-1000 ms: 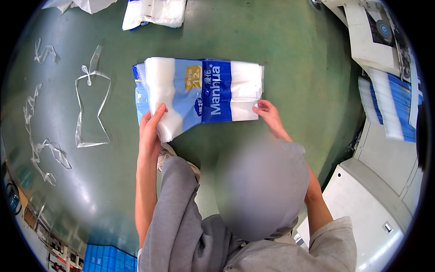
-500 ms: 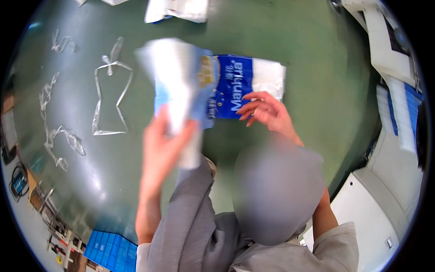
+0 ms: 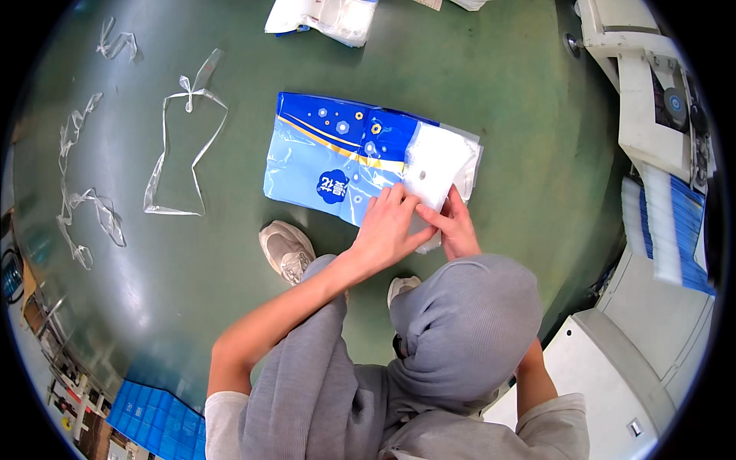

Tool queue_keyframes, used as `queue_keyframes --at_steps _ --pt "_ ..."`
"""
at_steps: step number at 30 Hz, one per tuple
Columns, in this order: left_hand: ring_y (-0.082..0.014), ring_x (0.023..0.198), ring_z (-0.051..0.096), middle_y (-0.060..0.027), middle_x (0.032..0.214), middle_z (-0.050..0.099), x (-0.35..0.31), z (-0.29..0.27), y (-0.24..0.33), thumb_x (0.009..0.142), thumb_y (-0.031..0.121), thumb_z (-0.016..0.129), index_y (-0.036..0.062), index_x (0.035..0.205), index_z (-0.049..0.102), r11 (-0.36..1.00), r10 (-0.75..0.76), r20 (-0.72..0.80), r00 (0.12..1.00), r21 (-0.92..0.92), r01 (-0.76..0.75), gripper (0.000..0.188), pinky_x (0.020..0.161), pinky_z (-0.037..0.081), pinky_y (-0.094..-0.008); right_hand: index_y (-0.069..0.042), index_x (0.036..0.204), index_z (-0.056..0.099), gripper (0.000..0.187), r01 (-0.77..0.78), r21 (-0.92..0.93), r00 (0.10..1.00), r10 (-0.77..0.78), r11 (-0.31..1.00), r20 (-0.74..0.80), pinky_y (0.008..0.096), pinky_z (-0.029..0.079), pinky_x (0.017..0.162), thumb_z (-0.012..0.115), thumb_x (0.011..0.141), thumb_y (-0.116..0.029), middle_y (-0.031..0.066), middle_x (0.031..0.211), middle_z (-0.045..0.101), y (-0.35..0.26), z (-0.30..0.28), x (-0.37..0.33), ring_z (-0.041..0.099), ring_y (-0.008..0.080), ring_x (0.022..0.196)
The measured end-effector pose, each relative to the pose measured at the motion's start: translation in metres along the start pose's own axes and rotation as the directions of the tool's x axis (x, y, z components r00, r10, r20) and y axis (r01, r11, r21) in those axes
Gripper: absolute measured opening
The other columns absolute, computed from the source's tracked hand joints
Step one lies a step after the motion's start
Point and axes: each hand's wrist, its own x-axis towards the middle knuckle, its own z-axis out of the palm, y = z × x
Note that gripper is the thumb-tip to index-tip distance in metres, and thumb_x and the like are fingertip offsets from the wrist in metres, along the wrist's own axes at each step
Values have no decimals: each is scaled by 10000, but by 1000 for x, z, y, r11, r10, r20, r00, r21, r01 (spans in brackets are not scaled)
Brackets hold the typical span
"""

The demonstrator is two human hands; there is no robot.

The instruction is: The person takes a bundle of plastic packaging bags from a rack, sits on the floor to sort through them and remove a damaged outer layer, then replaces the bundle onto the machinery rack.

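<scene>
A flat stack of plastic packaging bags (image 3: 307, 157), dark blue and light blue with a yellow curved stripe, lies over the floor in front of me. Its white end (image 3: 441, 157), with a small round hole, points right. At the near edge of that white end, my left hand (image 3: 383, 230) has its fingers bent over the top and its thumb at the corner. My right hand (image 3: 456, 230) pinches the same edge just beside it, thumb toward the left fingers. Both hands are closed on the bags. The undersides of the fingers are hidden.
Loose clear plastic strips (image 3: 159, 169) lie on the green floor (image 3: 537, 153) to the left. Another bag pile (image 3: 326, 17) is at the far edge. White machinery (image 3: 644, 115) with blue-and-white sheets (image 3: 675, 222) stands right. A blue crate (image 3: 157, 418) sits lower left. My shoe (image 3: 285, 249) is below the bags.
The blurred white-and-blue bag my left hand was lifting now lies flat over the others, its white end to the right. Left hand moved right; right hand closed on the edge.
</scene>
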Motion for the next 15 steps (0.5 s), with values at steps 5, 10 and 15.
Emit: queue_keyframes --at_steps 5,10,15 --pt "-323 1010 495 -165 1069 507 0 2 -8 772 373 701 7 1081 591 998 34 43 999 46 -36 492 856 406 -425 -42 1305 505 480 -77 -196 997 81 978 11 310 439 929 669 858 -103 75 1198 595 -6 -6 4 566 159 1093" --pt "-332 1089 477 -177 1131 503 -8 8 -24 798 354 682 -8 1209 541 962 19 90 996 -273 7 566 941 391 -408 -30 1265 538 412 -44 -33 998 45 998 45 308 444 919 647 870 -78 70 1178 605 -2 -11 9 575 152 1071" --pt "-244 1170 478 -116 1266 515 -23 5 -31 875 232 643 21 1323 405 821 -17 194 981 -558 125 549 983 400 -357 -28 1272 520 416 -47 -98 998 51 994 46 315 469 888 640 877 -79 79 1168 613 0 -15 10 586 159 1060"
